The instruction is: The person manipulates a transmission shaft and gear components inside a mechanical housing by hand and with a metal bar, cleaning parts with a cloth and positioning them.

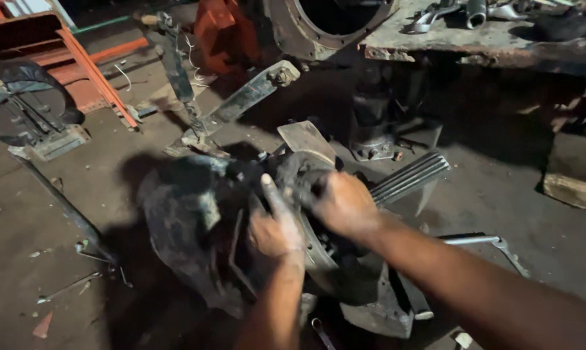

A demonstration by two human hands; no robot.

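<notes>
Now both your hands work the greasy gear assembly (pixel 241 214) on the workshop floor (pixel 59 194).
Your left hand (pixel 273 230) presses on it, forefinger out; your right hand (pixel 341 204) has its fingers curled around the splined shaft (pixel 409 178) end. Next calls for a firm, steady pull, I judge.

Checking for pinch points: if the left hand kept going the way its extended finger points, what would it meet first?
The left hand points up and away along the greasy dark housing. It would probably meet the housing's top edge first, then the flat metal plate; depth is unclear.
</notes>
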